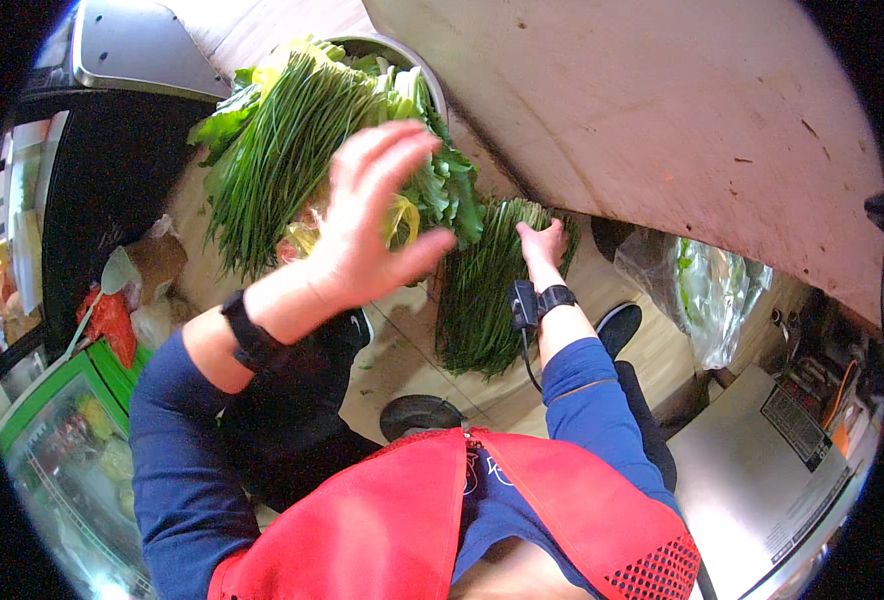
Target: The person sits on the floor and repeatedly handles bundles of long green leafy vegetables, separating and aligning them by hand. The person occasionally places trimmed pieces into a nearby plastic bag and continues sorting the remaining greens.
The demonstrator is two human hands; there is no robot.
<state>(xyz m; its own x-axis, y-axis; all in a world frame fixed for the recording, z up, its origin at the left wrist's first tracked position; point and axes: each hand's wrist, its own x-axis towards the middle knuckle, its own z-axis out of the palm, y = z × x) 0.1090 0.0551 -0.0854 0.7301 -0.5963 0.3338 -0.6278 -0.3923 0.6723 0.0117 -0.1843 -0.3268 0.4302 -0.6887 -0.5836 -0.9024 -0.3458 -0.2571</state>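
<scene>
My left hand (378, 217) is raised in front of the leafy vegetables, its fingers apart and blurred, with nothing in it. Behind it, a large bundle of garlic chives (292, 142) lies across a metal basin (412, 56) heaped with leafy greens (449, 187). Yellow plastic (404, 217) shows among the greens, partly covered by the hand. To the right, my right hand (543, 241) grips the upper right side of a second bundle of chives (487, 300), thumb and fingers near the pale stem ends. The long green leaves point down toward me.
A broad pinkish board or tabletop (667, 112) overhangs the upper right. Clear plastic packaging with greens (712, 292) lies beneath its edge. A red plastic bag (108, 322) and a green-framed glass-topped case (74, 450) stand left. A metal-topped appliance (757, 465) is at lower right.
</scene>
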